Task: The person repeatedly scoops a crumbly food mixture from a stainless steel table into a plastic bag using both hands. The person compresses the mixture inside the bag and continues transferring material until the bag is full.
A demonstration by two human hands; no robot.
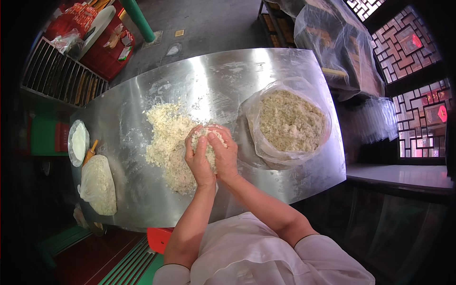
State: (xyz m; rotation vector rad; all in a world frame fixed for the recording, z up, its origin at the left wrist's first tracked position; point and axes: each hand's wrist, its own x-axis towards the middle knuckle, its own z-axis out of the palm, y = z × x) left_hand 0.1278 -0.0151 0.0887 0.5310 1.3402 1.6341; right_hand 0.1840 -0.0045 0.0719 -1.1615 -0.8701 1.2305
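Observation:
My left hand (201,162) and my right hand (225,151) are cupped together around a clump of pale crumbly mixture (210,153), thumbs side by side on top. The clump shows between the palms; its underside is hidden. Just left of the hands, a loose heap of pale yellow and greyish crumbs (165,133) spreads over the stainless steel table (135,192). To the right stands an open clear plastic bag (254,133) full of greyish-green crumbly mixture (292,121).
At the table's left end are a bowl of white powder (78,144), a wooden rolling pin (91,151) and a filled plastic bag (98,185). A slatted metal rack (60,76) and a green post (139,21) stand beyond; plastic-draped shelving (331,46) is at upper right.

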